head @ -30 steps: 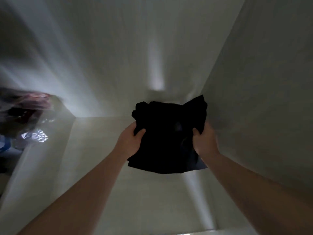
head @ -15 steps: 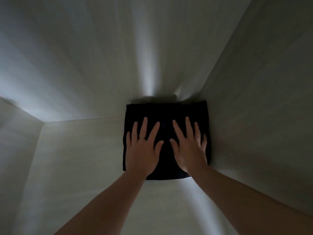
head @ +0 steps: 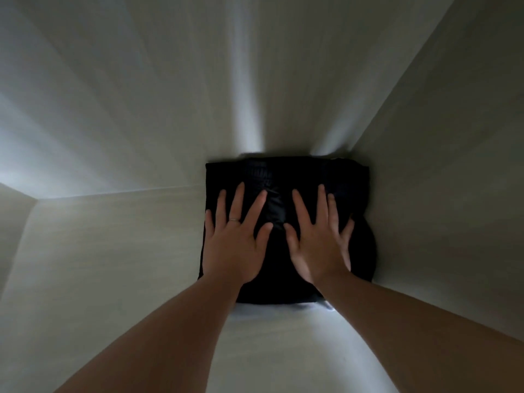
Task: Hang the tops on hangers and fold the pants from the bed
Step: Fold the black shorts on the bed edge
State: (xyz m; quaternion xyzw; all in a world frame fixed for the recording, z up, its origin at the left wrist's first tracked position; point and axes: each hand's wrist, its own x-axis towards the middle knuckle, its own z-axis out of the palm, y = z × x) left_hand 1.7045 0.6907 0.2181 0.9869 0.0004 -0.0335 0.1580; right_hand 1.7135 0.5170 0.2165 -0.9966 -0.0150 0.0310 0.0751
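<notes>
pants [head: 286,177], folded and black, lie in the shelf [head: 113,251] corner; left hand [head: 235,245] and right hand [head: 320,248] press them, fingers spread flat. stowing looks done, so next both hands lift clear without dragging the fold.

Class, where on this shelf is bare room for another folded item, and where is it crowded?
Bare: the shelf floor between the left wall and the folded black garment, and a strip in front of it, crossed by the forearms. Crowded: the back right corner, where the garment lies against the right wall, left hand and right hand flat on it.
</notes>
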